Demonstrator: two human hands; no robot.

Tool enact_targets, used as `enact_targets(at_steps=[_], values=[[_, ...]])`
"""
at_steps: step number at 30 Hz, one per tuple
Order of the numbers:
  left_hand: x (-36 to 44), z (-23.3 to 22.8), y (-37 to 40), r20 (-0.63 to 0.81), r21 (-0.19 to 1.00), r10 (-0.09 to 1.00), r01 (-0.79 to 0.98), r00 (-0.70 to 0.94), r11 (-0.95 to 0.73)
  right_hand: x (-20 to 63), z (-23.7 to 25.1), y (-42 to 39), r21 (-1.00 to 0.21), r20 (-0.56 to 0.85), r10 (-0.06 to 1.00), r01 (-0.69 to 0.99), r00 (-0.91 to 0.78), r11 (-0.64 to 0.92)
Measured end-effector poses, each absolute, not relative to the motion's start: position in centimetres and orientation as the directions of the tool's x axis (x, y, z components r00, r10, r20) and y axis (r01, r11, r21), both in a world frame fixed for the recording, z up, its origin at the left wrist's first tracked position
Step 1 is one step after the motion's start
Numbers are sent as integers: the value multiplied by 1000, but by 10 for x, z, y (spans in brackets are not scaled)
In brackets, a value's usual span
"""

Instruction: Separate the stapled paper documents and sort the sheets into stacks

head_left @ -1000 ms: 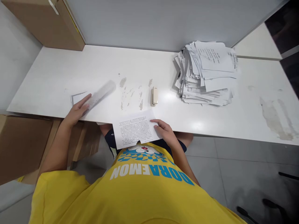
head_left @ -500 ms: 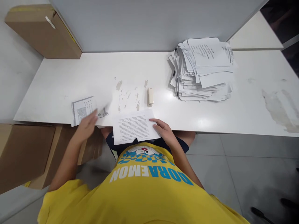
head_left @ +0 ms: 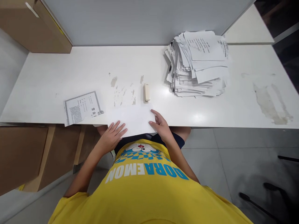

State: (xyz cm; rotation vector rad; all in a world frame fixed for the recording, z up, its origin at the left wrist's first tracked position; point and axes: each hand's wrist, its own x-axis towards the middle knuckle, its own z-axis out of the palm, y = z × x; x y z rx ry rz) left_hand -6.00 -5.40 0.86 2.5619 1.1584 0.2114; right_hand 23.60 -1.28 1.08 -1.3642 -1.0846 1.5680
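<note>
A white sheet of paper (head_left: 135, 119) lies at the table's front edge, its upward face showing no print. My left hand (head_left: 112, 137) rests flat on the sheet's lower left part, fingers spread. At the right side of the sheet is my right hand (head_left: 161, 127), its thumb lying on the paper and its index finger stretched apart near the edge. Just beyond the sheet stands a small cream stapler (head_left: 146, 93). To the left, a torn printed sheet (head_left: 85, 104) with a grey border and a square code pokes slightly over the table edge.
A tall, uneven stack of printed papers (head_left: 203, 68) stands at the back right of the white table (head_left: 86, 68). A grey partition (head_left: 149, 21) runs along the back. Cardboard boxes (head_left: 21, 155) are at lower left, and another box (head_left: 46, 28) sits at the back left corner.
My left hand has moved right, from the torn sheet onto the paper before me. Print showed on that spot before; now a blank face does. The view has shifted slightly.
</note>
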Motion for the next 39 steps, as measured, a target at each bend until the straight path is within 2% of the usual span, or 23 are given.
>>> enact_targets(at_steps=[4,7,10,13,15,18,21,25,31,36,39], values=[[-53,4,-59,26,377,779,716,626,-588,234,6,-13,-930,-353,927,-60,-130,-363],[-51,0,-62,99,378,800,721,592,-580,235,5,-14,-925,-361,925,-76,-119,-371],[-50,-1,-62,202,398,886,792,417,-463,242,9,-18,-949,-309,942,-27,-129,-315],[-42,-1,-60,198,496,958,822,207,-280,256,14,-24,-983,-180,969,63,-167,-172],[-32,0,-60,176,646,978,736,111,-200,267,15,-28,-992,-95,971,106,-219,-73],[-17,1,-56,149,868,988,485,-43,-109,279,15,-32,-996,-43,974,90,-222,-24],[-9,3,-46,40,964,991,267,-131,-4,286,12,-31,-998,-60,991,18,-119,-59],[-3,12,-23,-73,991,991,99,-114,84,296,10,-26,-988,-100,993,-112,-69,-107],[12,27,9,-104,974,994,198,-34,109,317,15,-26,-949,-213,972,-214,-99,-230],[26,26,35,-160,982,981,123,113,146,325,19,-24,-933,-277,959,-222,-60,-283],[33,23,45,-117,983,988,156,102,100,327,17,-24,-933,-285,958,-223,-26,-283]])
